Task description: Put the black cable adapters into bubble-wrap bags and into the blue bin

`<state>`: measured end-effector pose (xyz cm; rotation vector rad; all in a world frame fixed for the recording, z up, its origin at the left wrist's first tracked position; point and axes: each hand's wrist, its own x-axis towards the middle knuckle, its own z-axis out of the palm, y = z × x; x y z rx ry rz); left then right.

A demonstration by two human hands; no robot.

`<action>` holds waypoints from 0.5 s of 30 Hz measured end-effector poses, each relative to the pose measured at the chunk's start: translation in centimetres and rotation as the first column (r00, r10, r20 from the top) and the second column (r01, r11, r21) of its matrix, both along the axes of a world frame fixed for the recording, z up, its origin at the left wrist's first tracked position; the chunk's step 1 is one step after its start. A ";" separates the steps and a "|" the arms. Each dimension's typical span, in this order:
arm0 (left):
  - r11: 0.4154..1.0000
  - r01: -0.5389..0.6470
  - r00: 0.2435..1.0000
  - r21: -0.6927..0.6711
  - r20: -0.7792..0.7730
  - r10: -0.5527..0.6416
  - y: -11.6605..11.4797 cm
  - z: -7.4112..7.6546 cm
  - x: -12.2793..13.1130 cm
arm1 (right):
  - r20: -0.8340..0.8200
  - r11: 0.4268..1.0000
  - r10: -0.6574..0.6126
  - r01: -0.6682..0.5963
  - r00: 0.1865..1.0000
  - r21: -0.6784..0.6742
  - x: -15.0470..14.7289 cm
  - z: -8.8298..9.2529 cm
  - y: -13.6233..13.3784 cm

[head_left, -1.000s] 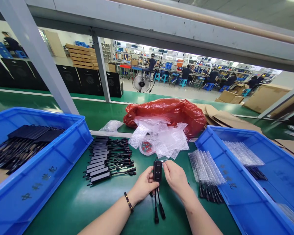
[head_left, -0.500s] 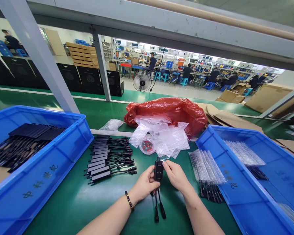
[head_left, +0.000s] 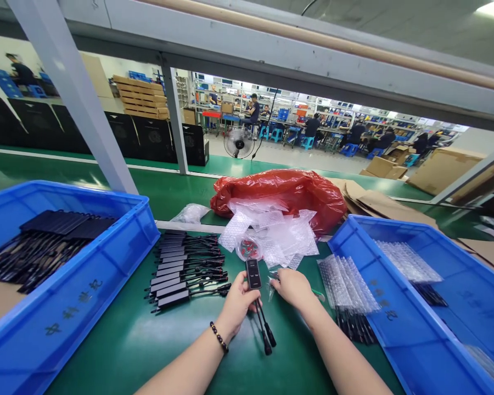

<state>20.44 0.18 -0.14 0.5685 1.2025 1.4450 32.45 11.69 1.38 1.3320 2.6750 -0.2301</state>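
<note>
My left hand point(head_left: 239, 304) grips a small black box with cables point(head_left: 253, 274), its front face turned up. Two short leads with round connectors hang from its lower end. To the right, my right hand point(head_left: 293, 286) is low over the table, fingers closed at a small piece of clear plastic point(head_left: 272, 284); what they pinch is hard to make out. Part of a green item point(head_left: 319, 296) shows beside that wrist. A row of similar black boxes with cables point(head_left: 173, 299) lies left of my hands. Just beyond the held box is a clear round bag with red pieces point(head_left: 249, 248).
Blue bins stand at left point(head_left: 148, 230) and right point(head_left: 354, 241). Bubble-wrap sleeves point(head_left: 346, 282) with black cables lean by the right bin. Loose bubble bags point(head_left: 288, 236) spill from a red plastic bag point(head_left: 280, 189). Behind are a fan point(head_left: 239, 144) and seated people.
My right hand has left the black box and moved slightly right and down to the clear plastic. My left hand has shifted the box left and a little up.
</note>
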 end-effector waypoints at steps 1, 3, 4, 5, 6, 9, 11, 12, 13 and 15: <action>1.000 0.002 1.000 0.004 0.006 -0.002 0.0 0.0 0.0 | -0.018 1.000 -0.028 0.028 0.999 0.000 -0.1 0.1 0.3; 1.000 0.005 1.000 0.012 0.011 -0.005 -0.1 -0.1 -0.1 | -0.104 0.996 -0.084 0.086 0.991 0.011 -0.3 0.6 1.2; 1.000 0.006 1.000 0.015 0.011 -0.006 -0.1 -0.1 -0.1 | -0.146 0.993 -0.107 0.112 0.983 0.025 -0.5 0.9 1.9; 1.000 0.007 1.000 0.019 0.011 -0.008 -0.2 -0.1 0.0 | -0.178 0.990 -0.128 0.137 0.976 0.043 -0.7 1.2 2.5; 1.000 0.011 1.000 0.022 0.012 -0.011 -0.2 -0.1 0.0 | -0.193 0.986 -0.144 0.159 0.971 0.060 -1.0 1.4 3.2; 0.999 0.020 1.000 0.030 0.016 -0.021 -0.2 -0.1 0.1 | -0.141 0.978 -0.192 0.200 0.971 0.049 -2.2 1.3 5.0; 0.999 0.024 0.999 0.038 0.022 -0.025 -0.2 0.0 0.1 | -0.094 0.977 -0.209 0.211 0.973 0.013 -3.0 0.8 5.6; 0.999 0.024 0.999 0.043 0.025 -0.025 -0.2 0.1 0.2 | -0.084 0.976 -0.215 0.216 0.973 -0.003 -3.3 0.5 5.8; 0.999 0.025 0.999 0.048 0.029 -0.027 -0.2 0.1 0.2 | -0.084 0.975 -0.222 0.222 0.971 -0.014 -3.6 0.2 5.9; 0.998 0.032 0.999 0.057 0.038 -0.034 -0.2 0.1 0.1 | -0.100 0.972 -0.235 0.233 0.967 -0.034 -3.9 -0.1 6.1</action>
